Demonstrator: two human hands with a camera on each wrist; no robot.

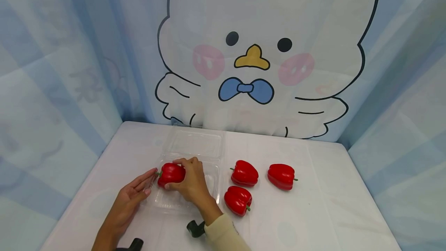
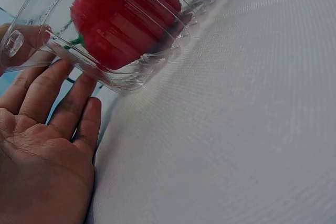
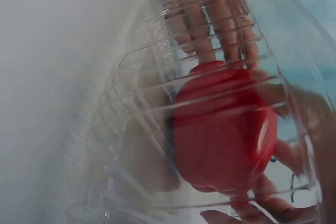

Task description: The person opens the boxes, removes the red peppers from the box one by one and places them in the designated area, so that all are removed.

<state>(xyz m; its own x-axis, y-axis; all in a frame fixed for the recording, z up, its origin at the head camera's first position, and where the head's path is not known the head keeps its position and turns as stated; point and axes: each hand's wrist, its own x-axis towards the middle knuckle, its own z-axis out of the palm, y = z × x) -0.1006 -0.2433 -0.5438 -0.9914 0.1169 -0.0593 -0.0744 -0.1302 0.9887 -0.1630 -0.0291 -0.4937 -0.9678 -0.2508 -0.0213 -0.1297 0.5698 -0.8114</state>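
Note:
In the head view, my right hand grips a red bell pepper by its right end, inside the clear plastic clamshell container. The pepper lies on its side, green stem toward the left. At the container's left rim, my left hand has its palm turned inward, with the rim between its thumb and nearly straight fingers. The left wrist view shows those fingers against the outside of the clear wall. Through the plastic, the right wrist view shows the pepper with right-hand fingers around it.
Three more red bell peppers lie right of the container: an upper one, a lower one and one farther right. The container's lid lies folded back toward the curtain. A white cloth covers the table.

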